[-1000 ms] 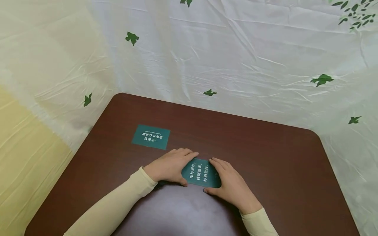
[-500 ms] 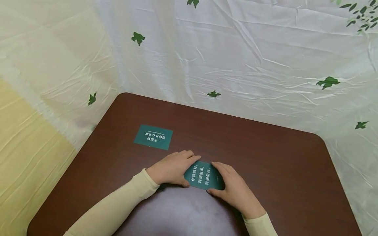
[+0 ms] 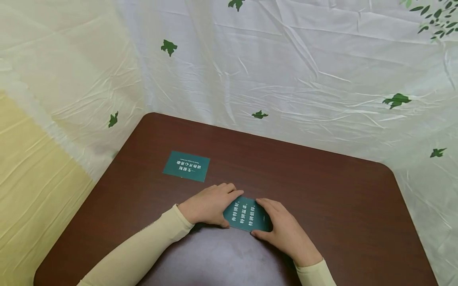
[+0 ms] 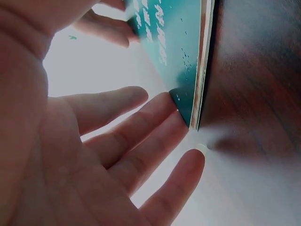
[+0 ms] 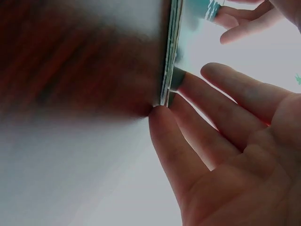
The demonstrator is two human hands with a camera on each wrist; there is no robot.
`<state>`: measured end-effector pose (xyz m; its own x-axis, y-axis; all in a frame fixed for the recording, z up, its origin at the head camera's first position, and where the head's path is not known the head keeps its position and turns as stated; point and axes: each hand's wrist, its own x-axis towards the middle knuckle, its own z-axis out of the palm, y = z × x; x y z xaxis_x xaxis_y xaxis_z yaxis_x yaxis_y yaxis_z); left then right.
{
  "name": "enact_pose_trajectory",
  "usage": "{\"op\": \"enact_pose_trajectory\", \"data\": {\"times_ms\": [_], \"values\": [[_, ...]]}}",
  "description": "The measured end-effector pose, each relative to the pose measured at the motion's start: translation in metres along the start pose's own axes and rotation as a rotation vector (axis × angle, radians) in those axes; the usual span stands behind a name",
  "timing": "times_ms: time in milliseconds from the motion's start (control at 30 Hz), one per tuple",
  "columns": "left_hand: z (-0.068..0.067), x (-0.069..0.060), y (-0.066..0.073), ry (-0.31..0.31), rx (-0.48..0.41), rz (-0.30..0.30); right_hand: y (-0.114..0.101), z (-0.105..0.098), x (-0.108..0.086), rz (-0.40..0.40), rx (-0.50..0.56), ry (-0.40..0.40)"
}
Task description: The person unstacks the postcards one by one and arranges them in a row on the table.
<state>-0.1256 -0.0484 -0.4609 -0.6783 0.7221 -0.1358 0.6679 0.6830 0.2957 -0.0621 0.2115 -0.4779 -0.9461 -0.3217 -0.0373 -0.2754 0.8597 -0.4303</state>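
Low in the head view, a teal card stack (image 3: 247, 215) with white characters lies between both hands at the table's near edge. My left hand (image 3: 211, 204) holds its left end, thumb at the near side and fingers at the far side. Around the right end is my right hand (image 3: 288, 232), thumb and fingers at its edges. The left wrist view shows fingertips touching a corner of the stack (image 4: 176, 47). Layered edges of the stack (image 5: 172, 47) meet the fingertips in the right wrist view. Another teal card (image 3: 187, 166) lies flat, farther back and left.
The dark brown table (image 3: 322, 190) has rounded back corners. White cloth (image 3: 304, 71) with green leaf shapes hangs behind it, and yellowish cloth (image 3: 32, 178) hangs on the left. A smooth, pale purple-grey surface (image 3: 218, 258) fills the bottom centre.
The head view has shifted slightly. Both hands remain around the stack with little visible change, and the other card has not moved on the table.
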Motion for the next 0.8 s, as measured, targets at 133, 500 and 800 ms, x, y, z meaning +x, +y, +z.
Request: {"op": "enact_pose_trajectory", "data": {"times_ms": [133, 500, 800], "values": [[-0.002, 0.001, -0.002, -0.003, -0.022, -0.004, 0.0, -0.002, 0.001, -0.004, -0.005, -0.008], [-0.012, 0.003, -0.018, 0.01, -0.103, -0.029, -0.005, -0.009, 0.022, -0.053, -0.009, 0.005], [-0.028, 0.006, -0.044, 0.044, -0.21, -0.097, -0.011, -0.017, 0.06, -0.079, 0.028, -0.015]]}}
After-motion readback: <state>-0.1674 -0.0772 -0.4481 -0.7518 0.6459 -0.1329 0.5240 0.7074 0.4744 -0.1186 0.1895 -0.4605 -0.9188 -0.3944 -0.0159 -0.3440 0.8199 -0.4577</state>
